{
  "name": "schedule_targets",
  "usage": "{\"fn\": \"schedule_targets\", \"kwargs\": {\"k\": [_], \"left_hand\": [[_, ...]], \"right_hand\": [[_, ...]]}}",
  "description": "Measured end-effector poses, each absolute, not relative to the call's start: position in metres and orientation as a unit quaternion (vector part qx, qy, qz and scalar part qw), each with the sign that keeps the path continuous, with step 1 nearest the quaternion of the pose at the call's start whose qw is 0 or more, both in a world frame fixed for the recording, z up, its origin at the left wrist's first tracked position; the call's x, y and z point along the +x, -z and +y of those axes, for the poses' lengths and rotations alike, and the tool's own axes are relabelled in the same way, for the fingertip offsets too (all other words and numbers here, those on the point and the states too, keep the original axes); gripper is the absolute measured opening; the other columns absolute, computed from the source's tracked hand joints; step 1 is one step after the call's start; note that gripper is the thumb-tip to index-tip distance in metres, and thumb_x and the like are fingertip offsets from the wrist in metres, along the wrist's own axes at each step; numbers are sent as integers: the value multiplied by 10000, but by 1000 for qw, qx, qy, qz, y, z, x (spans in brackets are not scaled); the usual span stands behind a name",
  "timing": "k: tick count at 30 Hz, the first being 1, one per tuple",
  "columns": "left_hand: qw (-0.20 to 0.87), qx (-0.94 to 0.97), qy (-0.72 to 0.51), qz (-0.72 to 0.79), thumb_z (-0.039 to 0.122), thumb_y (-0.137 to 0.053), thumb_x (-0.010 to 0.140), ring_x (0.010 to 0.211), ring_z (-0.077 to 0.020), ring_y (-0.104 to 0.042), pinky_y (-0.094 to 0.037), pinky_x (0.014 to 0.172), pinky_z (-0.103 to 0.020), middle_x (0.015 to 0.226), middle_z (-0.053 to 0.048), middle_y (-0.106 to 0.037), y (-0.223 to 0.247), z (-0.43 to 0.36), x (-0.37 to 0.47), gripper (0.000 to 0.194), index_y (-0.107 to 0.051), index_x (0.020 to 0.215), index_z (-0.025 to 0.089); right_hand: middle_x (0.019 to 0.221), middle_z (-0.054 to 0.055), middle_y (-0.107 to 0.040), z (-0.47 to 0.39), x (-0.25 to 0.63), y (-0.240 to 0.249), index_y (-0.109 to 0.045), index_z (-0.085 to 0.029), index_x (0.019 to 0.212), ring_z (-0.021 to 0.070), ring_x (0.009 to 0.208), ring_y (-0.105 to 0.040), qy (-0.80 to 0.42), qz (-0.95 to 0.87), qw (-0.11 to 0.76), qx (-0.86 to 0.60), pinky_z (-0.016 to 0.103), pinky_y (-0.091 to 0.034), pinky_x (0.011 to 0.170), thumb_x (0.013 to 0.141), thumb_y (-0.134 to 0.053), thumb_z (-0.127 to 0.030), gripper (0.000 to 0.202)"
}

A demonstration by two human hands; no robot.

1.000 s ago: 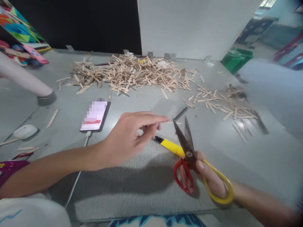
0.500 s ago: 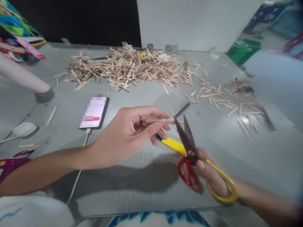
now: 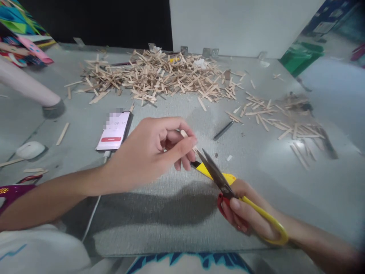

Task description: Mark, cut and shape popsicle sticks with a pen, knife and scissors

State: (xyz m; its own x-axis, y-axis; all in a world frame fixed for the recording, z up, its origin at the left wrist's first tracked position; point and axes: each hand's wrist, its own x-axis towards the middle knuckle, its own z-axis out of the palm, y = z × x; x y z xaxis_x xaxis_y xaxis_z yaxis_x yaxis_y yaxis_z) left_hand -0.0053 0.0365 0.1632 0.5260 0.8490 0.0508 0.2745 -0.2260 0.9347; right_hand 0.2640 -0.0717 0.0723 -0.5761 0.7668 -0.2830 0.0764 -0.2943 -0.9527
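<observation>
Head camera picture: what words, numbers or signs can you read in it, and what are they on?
"10": seems to end the faint number on the phone screen; the digits before it are too blurred.
Red bar on that screen: writing too small to read.
Pale sheet at top right: too blurred.
I can read no other words or brands.

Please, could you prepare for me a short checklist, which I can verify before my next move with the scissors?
1. Wooden stick gripped: ok, pinched in the left hand.
2. Scissors under control: ok, handles held in the right hand.
3. Blades open: ok, their tips stand slightly apart.
4. Left fingers well away from the blades: not ok, they look very near the tips.
5. Space under the scissors free: not ok, the yellow tool lies there.
6. Stick between the blades: cannot tell.
</observation>
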Motion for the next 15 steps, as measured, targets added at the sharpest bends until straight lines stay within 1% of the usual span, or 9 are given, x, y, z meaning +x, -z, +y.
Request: {"fn": "schedule_targets", "kwargs": {"k": [4,8,11,15], "left_hand": [[427,768,-296,375,295,-581,1118,533,-99,-659,-513,501,-195,689,20,-739,-163,39,-8,237,-680,923,203],[390,797,-286,361,299,-534,1138,565,-103,-624,-470,514,-209,688,13,-695,-161,43,-10,266,-699,954,200],[368,812,-276,360,291,-524,1139,564,-104,-608,-441,520,-218,668,20,-670,-160,44,-11,284,-697,931,203],[322,839,-253,358,258,-523,1132,493,-77,-509,-385,512,-229,660,42,-662,-157,43,-11,280,-697,918,205]], "right_hand": [[638,-24,-509,-71,264,-75,-552,-197,718,56,442,-416,-706,-538,235,-396,188,-346,399,1027,-560,-811,687],[579,-34,-485,-69,263,-79,-553,-204,699,65,437,-403,-705,-544,219,-399,198,-335,403,1033,-543,-818,699],[548,-39,-470,-72,265,-76,-554,-209,698,69,423,-397,-699,-541,212,-417,201,-321,393,1026,-543,-830,702],[545,-49,-483,-85,270,-64,-573,-214,778,70,402,-394,-695,-508,203,-466,195,-333,383,1032,-499,-851,690]]}}
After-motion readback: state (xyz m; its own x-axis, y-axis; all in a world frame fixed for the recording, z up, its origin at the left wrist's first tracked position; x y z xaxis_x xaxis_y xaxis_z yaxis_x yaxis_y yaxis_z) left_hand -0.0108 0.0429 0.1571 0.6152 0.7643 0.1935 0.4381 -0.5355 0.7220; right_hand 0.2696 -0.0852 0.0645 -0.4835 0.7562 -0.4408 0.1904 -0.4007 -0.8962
